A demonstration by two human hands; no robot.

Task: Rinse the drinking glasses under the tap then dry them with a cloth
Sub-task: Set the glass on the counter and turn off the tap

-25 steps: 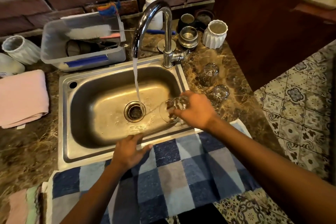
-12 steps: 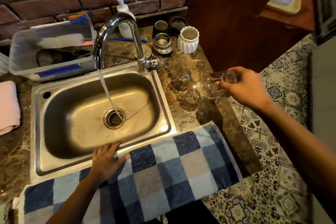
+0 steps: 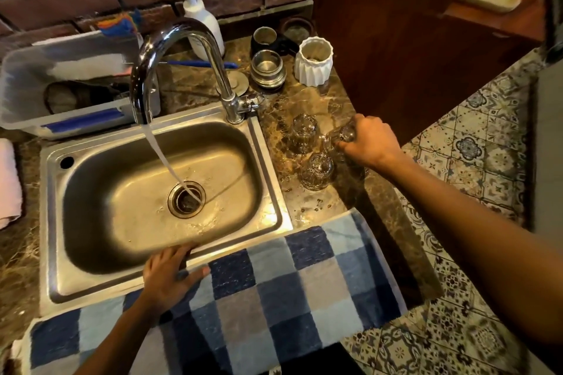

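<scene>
1. We see a clear glass (image 3: 340,137), tilted, gripped by the right hand (image 3: 370,140) beside two upturned glasses (image 3: 316,170) on the wet surface (image 3: 320,204).
2. Our left hand (image 3: 170,275) rests flat, fingers released, on the sink (image 3: 274,224) rim.
3. The tap (image 3: 170,49) runs.

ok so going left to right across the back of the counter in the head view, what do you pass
grey plastic tub → tap spout → soap pump bottle → steel cup → white ribbed cup
</scene>
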